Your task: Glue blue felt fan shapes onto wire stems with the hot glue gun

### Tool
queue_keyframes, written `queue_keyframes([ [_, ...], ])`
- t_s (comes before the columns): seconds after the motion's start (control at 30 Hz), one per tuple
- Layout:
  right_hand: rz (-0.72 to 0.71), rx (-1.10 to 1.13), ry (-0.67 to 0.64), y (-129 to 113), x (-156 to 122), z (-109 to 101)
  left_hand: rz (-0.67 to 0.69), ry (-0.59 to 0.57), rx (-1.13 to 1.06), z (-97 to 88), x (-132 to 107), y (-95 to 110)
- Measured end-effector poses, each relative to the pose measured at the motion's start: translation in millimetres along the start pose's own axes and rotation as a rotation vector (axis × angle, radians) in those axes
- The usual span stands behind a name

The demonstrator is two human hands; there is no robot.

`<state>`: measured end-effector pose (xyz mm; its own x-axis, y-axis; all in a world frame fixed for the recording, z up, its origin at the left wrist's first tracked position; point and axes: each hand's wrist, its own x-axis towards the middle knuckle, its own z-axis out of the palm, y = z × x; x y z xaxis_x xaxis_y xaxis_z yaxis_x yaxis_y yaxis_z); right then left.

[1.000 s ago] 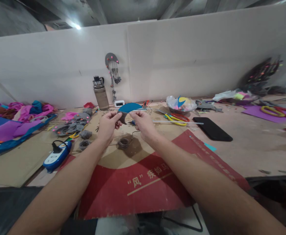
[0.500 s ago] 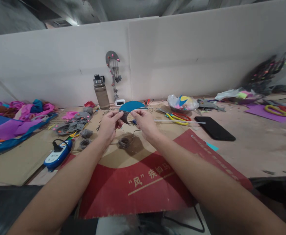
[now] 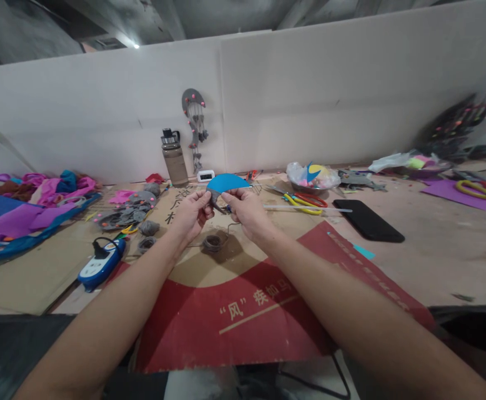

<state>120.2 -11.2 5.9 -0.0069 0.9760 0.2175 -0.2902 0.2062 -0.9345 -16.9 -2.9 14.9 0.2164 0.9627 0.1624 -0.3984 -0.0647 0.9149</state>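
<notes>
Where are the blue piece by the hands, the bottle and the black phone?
Blue piece (image 3: pixel 228 181), head view: its flat face.
Bottle (image 3: pixel 176 165), head view: its body.
Black phone (image 3: pixel 368 221), head view: its upper face.

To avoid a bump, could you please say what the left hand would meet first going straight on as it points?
Most likely the blue piece, just ahead of the left hand; beyond it, the white wall panel seems next, though depth is unclear here.

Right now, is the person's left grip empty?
No, the left grip pinches a dark grey piece between thumb and fingers.
</notes>
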Motion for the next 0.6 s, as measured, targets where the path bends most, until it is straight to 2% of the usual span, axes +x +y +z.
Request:
queue_keyframes([
  [0.2,-0.070,-0.052,-0.020,-1.3,-0.7,-0.3,0.025,0.034,0.047,2.9,-1.1,-4.3],
  [0.4,-0.067,-0.074,-0.024,-2.9,-2.9,-0.6,0.112,-0.043,0.109,7.2,-4.2,-9.3],
  [0.6,-0.080,-0.113,0.034,-3.0,-1.0,-1.4,0.094,-0.058,0.129,6.0,-4.6,-6.6],
])
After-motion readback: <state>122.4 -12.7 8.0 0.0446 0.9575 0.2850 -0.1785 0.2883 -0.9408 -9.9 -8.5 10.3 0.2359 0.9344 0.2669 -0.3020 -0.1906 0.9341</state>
